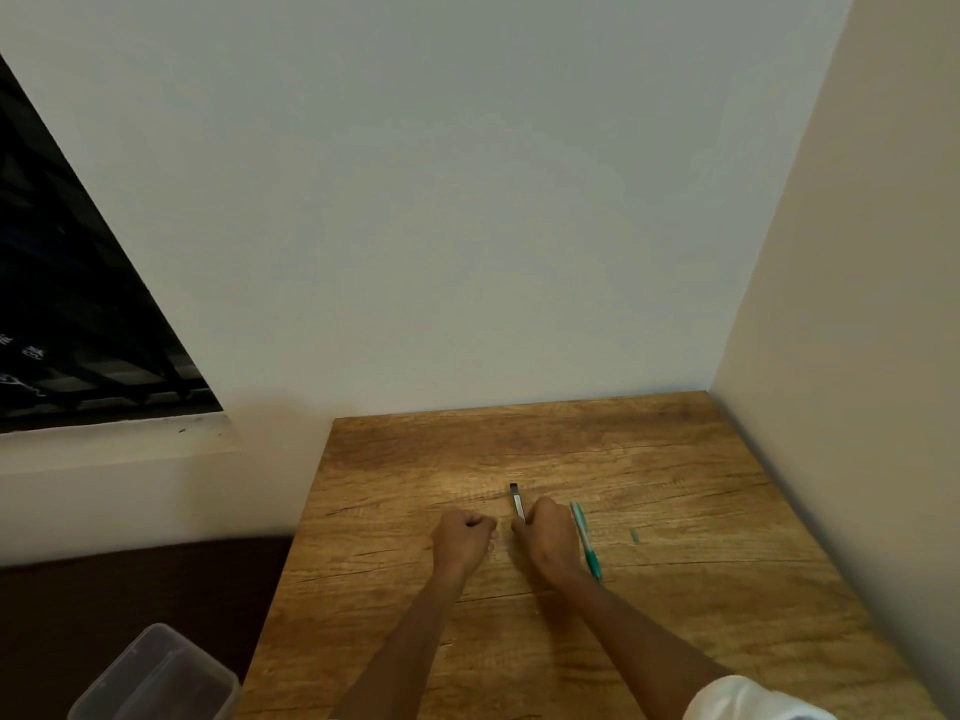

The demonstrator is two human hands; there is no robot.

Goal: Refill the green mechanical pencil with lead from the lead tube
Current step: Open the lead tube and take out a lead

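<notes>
The green mechanical pencil lies on the wooden table, just right of my right hand. That hand grips the lead tube, a slim grey tube with a black far end that sticks out past the fingers toward the wall. My left hand sits a little to its left with the fingers curled into a fist; whether it pinches anything is hidden. A small green piece lies on the table further right of the pencil.
The table stands in a corner, with a wall behind and another along its right side. A clear plastic container sits off the table's left edge at the bottom left. A dark window is at the left.
</notes>
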